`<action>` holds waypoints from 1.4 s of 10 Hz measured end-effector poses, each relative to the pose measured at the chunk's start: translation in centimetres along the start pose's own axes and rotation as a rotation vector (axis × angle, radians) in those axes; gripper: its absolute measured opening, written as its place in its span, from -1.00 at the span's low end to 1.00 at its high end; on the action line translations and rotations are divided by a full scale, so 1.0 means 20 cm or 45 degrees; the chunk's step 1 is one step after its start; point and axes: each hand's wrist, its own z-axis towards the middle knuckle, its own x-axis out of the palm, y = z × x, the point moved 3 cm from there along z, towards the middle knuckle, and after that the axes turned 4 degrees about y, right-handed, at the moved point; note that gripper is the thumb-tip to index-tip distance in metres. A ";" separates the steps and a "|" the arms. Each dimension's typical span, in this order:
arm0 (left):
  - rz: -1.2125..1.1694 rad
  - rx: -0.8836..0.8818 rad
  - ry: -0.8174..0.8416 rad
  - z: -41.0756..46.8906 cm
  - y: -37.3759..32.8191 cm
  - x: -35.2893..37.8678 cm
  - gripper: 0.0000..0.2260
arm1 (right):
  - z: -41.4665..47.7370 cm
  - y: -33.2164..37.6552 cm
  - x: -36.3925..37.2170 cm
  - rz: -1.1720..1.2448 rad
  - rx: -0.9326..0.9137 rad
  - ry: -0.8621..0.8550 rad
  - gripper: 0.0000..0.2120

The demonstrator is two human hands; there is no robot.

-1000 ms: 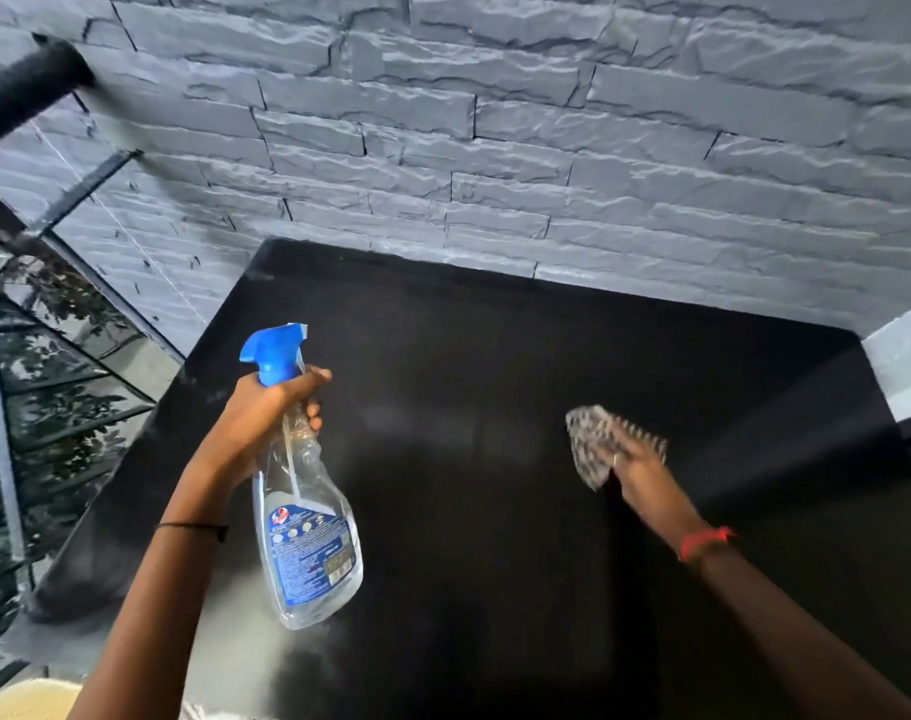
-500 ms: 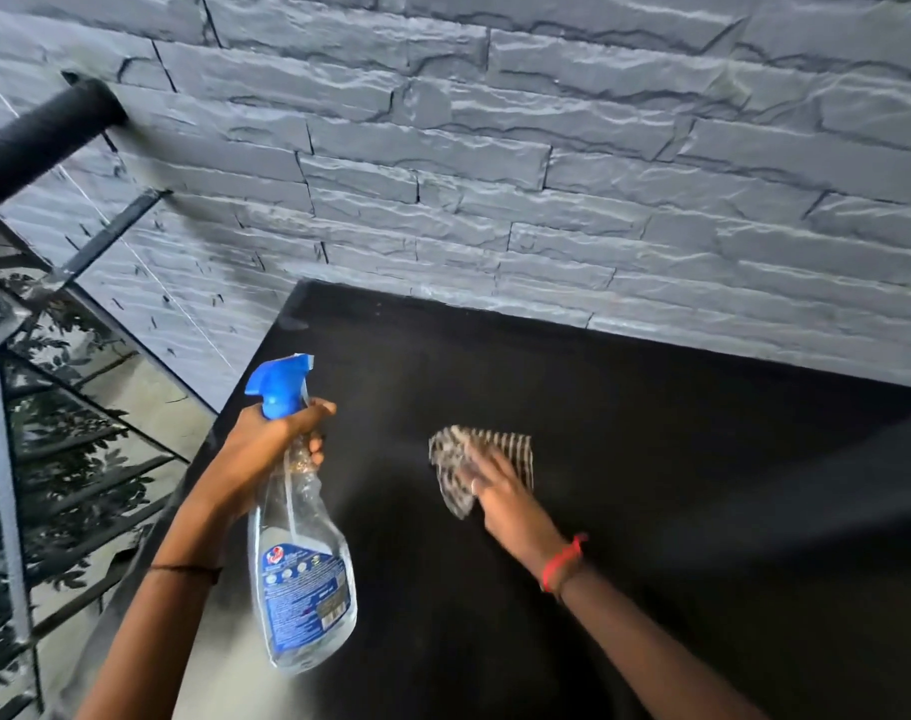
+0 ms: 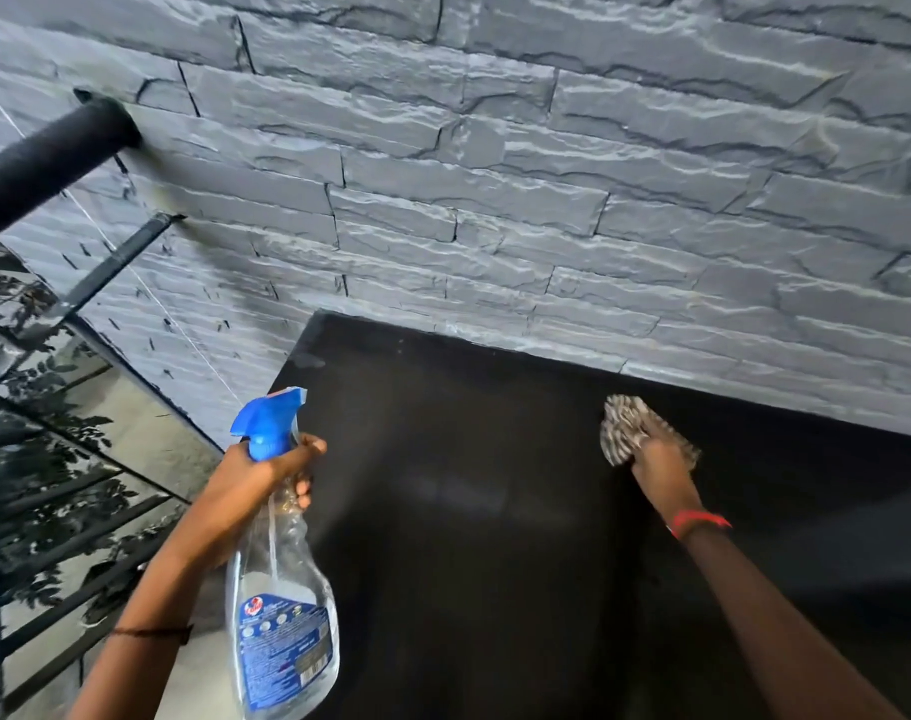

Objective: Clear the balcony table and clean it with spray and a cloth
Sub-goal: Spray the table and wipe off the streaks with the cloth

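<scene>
A black table [image 3: 469, 511] stands against a grey stone wall. My left hand [image 3: 251, 485] grips the neck of a clear spray bottle [image 3: 282, 626] with a blue trigger head and blue label, held upright over the table's left edge. My right hand [image 3: 661, 465] presses a checked cloth [image 3: 625, 423] flat on the tabletop near the back edge, close to the wall. A red band is on my right wrist and a thin dark one on my left.
The grey stone wall [image 3: 547, 200] runs along the table's back edge. A black handrail [image 3: 43, 158] and a metal railing with glass panels [image 3: 53, 485] close off the left side, right beside the table.
My right hand has slid the cloth from the table's left middle to the back right, near the wall. The left hand keeps the spray bottle in about the same place.
</scene>
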 end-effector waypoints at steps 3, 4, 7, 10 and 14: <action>-0.019 0.021 -0.085 0.00 -0.01 -0.14 -0.93 | 0.02 1.20 0.39 0.169 -0.433 0.263 -0.34; -0.038 0.026 -0.095 0.01 -0.03 -0.18 -0.91 | -0.49 1.36 0.40 0.031 -0.888 0.081 -0.40; -0.054 0.057 -0.037 -0.04 -0.04 -0.14 -0.93 | -1.13 0.58 0.43 0.491 -0.751 0.221 -0.57; -0.054 0.066 -0.017 -0.18 -0.02 -0.06 -0.93 | -0.49 0.85 0.40 0.106 -0.309 -0.039 -0.59; -0.080 0.107 -0.022 -0.45 0.08 0.07 -0.90 | -1.67 1.05 0.64 0.045 -0.643 0.275 -0.65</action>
